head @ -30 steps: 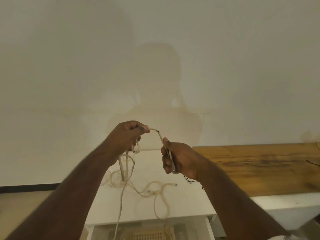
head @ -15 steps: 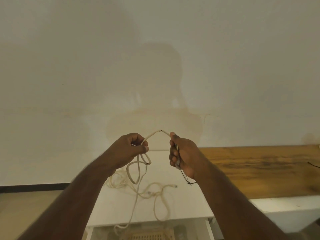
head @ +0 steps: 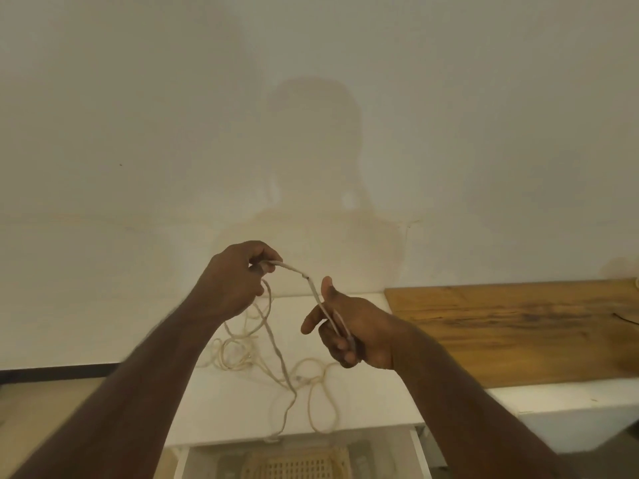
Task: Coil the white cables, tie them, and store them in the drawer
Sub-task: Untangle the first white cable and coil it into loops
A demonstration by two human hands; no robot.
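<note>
A white cable runs between my two raised hands, bent at a kink between them. My left hand pinches one stretch of it, and loops hang down from that hand. My right hand holds the cable's end against the palm with its lower fingers curled, index finger and thumb stretched out. More loose white cable lies tangled on the white cabinet top below. An open drawer shows at the bottom edge, with a woven basket inside.
A wooden board lies on the surface to the right, with a thin dark wire at its far right. A plain wall stands close behind. Floor shows at lower left.
My hands have moved apart and the right hand has dropped lower, its index finger and thumb opening out. The cable between them is pulled longer.
</note>
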